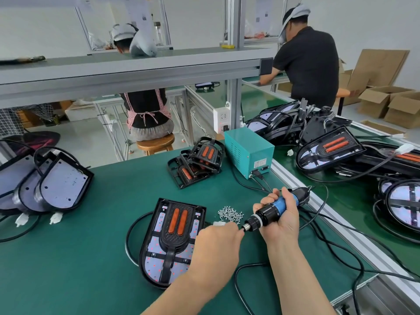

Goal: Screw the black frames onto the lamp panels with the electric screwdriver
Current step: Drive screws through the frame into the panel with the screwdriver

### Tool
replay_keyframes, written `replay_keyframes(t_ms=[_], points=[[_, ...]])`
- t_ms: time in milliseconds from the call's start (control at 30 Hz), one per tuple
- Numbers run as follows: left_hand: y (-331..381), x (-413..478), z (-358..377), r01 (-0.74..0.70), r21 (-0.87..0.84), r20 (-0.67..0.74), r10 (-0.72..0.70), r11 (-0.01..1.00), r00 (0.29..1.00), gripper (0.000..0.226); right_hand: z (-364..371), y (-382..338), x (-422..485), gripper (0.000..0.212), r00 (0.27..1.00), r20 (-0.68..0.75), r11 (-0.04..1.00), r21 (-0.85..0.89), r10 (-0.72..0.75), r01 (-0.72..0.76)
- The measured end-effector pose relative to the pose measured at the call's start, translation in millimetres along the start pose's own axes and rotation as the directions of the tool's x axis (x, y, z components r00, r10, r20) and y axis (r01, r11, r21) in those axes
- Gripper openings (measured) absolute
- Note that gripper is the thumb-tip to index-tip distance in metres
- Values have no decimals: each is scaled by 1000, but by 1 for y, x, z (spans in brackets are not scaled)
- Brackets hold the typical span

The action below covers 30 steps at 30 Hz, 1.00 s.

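While the blue-and-black electric screwdriver (270, 211) is gripped around its barrel by the curled fingers of the right hand (281, 215), its bit end is met by the left hand (218, 243). That hand's fingertips are drawn together at the tip; whether a screw is pinched there cannot be told. The tool's long axis is laid from the right edge of the green tabletop (109, 235) toward the left, so the bit is aimed at the grey rounded lamp panel (151, 262). The panel, topped by its black plastic frame (172, 241), is set flat near the front edge, just left of the bit and partly under the left hand, which is judged the nearer one. Its long axis runs front to back. A small heap of silver screws (230, 213) is seen just behind both hands.
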<state>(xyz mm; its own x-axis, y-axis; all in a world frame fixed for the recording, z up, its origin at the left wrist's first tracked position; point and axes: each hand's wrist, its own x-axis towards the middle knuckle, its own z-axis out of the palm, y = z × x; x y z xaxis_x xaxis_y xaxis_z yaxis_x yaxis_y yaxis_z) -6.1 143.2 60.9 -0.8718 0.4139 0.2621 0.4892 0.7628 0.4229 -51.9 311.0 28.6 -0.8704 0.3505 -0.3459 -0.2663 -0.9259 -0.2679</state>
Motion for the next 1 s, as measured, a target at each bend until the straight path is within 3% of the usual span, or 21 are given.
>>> replay_keyframes(t_ms=[67, 200, 267, 300, 333, 367, 433, 467, 533, 567, 633, 700, 733, 767, 833, 1000], points=[[-6, -4, 2, -273, 231, -74, 297, 934, 952, 41, 0, 1, 0, 18, 1000, -9, 1000, -15, 1, -1], [-20, -5, 10, -305, 306, -128, 356, 902, 926, 43, 1, 4, 1, 21, 999, -35, 996, -88, -25, 22], [-16, -11, 10, -170, 177, -114, 192, 969, 975, 37, 2, 5, 1, 25, 999, -38, 995, -101, -24, 20], [-12, -12, 9, -19, 10, -56, 19, 1000, 998, 34, 2, 5, 1, 27, 999, -41, 995, -101, -22, 17], [-8, -12, 5, 175, -235, 82, -159, 956, 984, 30, 1, 4, 1, 30, 999, -44, 994, -104, -20, 15], [-4, -11, 2, 370, -461, 248, -284, 807, 926, 28, 1, 3, 1, 32, 999, -48, 994, -110, -16, 11], [-2, -5, -5, 627, -628, 511, -364, 461, 779, 30, -1, 4, 0, 38, 998, -64, 992, -123, -7, -1], [-1, -4, -7, 677, -642, 576, -356, 359, 735, 31, -1, 5, -1, 40, 997, -76, 991, -131, -5, -5], [-1, -4, -11, 685, -661, 596, -341, 306, 727, 32, 2, 6, -6, 41, 994, -107, 991, -137, -18, 3], [-2, -5, -10, 641, -671, 537, -352, 373, 767, 31, 5, 7, -8, 37, 992, -123, 991, -129, -36, 20], [-4, -8, -5, 478, -582, 311, -363, 658, 878, 30, 9, 7, -13, 30, 981, -176, 991, -120, -81, 61], [-5, -13, -1, 178, -306, 7, -184, 935, 983, 28, 12, 12, -18, 27, 962, -244, 970, -235, -120, 62], [-6, -15, 2, 3, -90, -106, -12, 996, 994, 28, 12, 15, -19, 27, 950, -275, 949, -311, -146, 56], [-4, -17, 3, -120, 75, -138, 130, 990, 982, 32, 11, 18, -21, 26, 941, -293, 929, -366, -168, 52], [2, -18, 4, -158, 281, -126, 200, 947, 972, 43, 12, 21, -24, 24, 931, -303, 908, -415, -203, 62], [-6, -21, 10, -142, 331, -201, 216, 933, 955, 42, 14, 24, -34, 41, 912, -291, 842, -531, -289, 97]])
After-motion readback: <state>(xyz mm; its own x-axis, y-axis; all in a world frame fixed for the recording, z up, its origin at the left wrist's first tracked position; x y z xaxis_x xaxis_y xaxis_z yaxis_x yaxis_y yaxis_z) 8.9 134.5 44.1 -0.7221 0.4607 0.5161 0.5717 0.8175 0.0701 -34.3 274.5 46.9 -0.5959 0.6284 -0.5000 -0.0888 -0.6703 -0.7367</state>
